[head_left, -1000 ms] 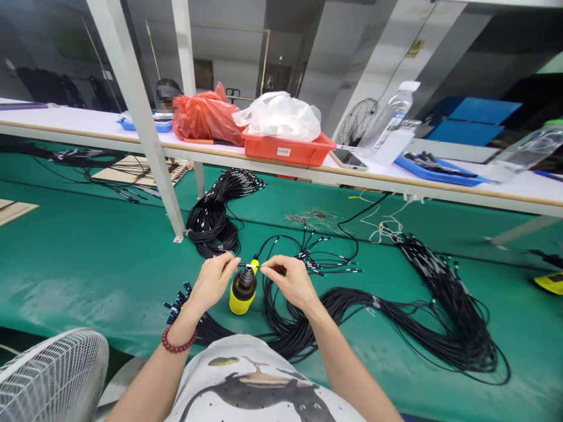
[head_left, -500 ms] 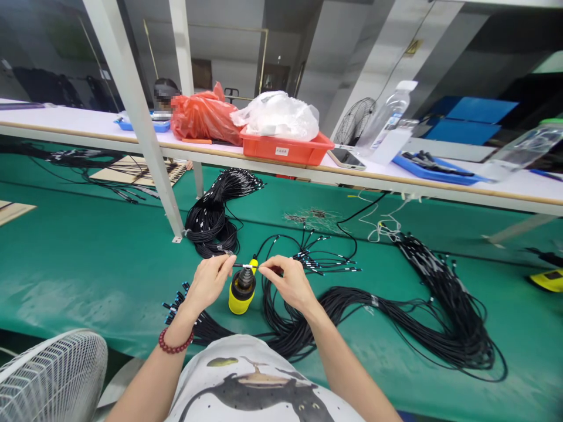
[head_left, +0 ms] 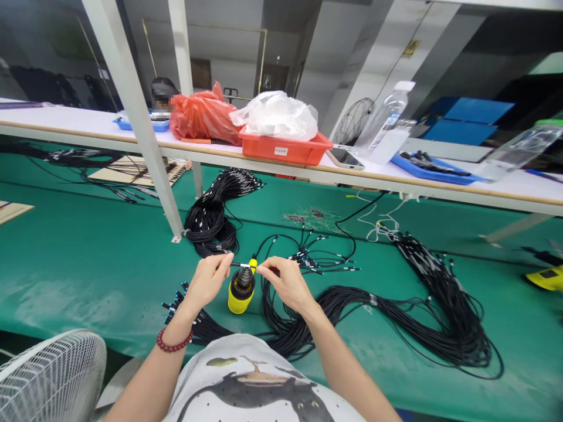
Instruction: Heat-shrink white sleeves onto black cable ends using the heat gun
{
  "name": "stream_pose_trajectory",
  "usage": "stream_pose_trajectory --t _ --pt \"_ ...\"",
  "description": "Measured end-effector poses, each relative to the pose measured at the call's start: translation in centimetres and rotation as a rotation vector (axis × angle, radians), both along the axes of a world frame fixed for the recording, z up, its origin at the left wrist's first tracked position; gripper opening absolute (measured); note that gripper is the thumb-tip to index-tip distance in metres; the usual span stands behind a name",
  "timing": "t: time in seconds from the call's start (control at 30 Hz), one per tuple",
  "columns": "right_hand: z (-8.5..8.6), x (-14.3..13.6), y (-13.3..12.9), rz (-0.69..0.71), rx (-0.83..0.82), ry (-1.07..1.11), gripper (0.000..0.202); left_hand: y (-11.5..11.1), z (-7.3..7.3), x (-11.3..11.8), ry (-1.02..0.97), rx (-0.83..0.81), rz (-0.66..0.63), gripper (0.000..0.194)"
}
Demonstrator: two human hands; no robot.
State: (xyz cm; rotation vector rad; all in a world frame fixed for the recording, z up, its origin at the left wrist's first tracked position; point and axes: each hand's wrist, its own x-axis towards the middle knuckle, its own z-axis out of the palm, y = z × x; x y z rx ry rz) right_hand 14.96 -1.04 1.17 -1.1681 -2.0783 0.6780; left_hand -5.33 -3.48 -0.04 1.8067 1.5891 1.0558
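Note:
Between my hands a thin black cable with a white band is stretched level. My left hand pinches one end of it, and my right hand pinches the other. Directly beneath the cable's white band stands a yellow heat gun, its dark nozzle pointing up. To the right of it, loose cable ends with white and blue marks fan out on the green mat. A thick bundle of black cables runs under my right forearm, and its blue-tipped ends lie beside my left wrist.
A coiled cable bundle lies behind my left hand, near a white shelf post. The shelf carries a red tray, a phone and bottles. A white fan stands at lower left. A yellow tool lies far right.
My hands keep the same pinch on the cable above the heat gun. The whole view has shifted very slightly.

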Motion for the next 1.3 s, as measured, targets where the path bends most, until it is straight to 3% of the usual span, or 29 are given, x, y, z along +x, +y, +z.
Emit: stream_pose_trajectory --t 0.17,0.3,0.43,0.5,0.57,0.63,0.73,0.8,0.87,1.0,1.1,1.2,1.3 --pt "-0.1 -0.3 -0.2 -0.031 -0.015 0.103 0.011 0.1 -0.5 0.0 -0.110 0.072 -0.054 0.028" --pt "-0.2 -0.3 0.0 -0.075 0.004 0.117 0.016 0.0 -0.3 0.1 -0.185 0.061 -0.054 0.027" --pt "-2.4 1.8 1.7 -0.286 0.020 0.236 0.032 0.2 -1.2 -1.0 -0.144 0.039 -0.015 0.026" --pt "-4.9 3.8 2.7 -0.446 0.030 0.290 0.041 0.3 -3.3 -2.2 -0.011 0.007 0.010 0.017" --pt "-7.9 5.9 2.9 -0.487 -0.078 0.119 0.043 0.3 -6.4 -3.5 0.198 -0.095 -0.009 0.014" --pt "-10.9 7.5 2.2 -0.323 -0.257 -0.061 0.039 0.0 -10.1 -4.5 0.479 -0.269 -0.070 0.023" --pt "-14.1 8.2 0.0 -0.118 -0.393 -0.107 0.033 -0.9 -15.0 -5.3 0.580 -0.398 -0.156 0.027" --pt "-15.2 7.7 -1.2 -0.025 -0.443 -0.105 0.025 -1.5 -17.1 -5.4 0.612 -0.427 -0.223 0.027" --pt "-15.7 6.9 -1.8 0.026 -0.470 -0.095 0.018 -2.0 -18.2 -5.4 0.633 -0.426 -0.274 0.025" --pt "-15.5 5.7 -1.4 0.078 -0.493 -0.078 0.016 -2.0 -18.3 -5.5 0.659 -0.401 -0.303 0.018" --pt "-14.3 5.3 -1.1 0.116 -0.495 -0.075 0.018 -2.0 -16.9 -5.7 0.667 -0.369 -0.286 0.014" --pt "-11.7 4.7 -1.8 0.218 -0.440 -0.077 0.024 -2.5 -13.9 -5.5 0.647 -0.328 -0.266 0.011" --pt "-8.4 3.2 -3.5 0.338 -0.313 -0.100 0.033 -3.6 -9.7 -4.1 0.548 -0.217 -0.302 0.011"
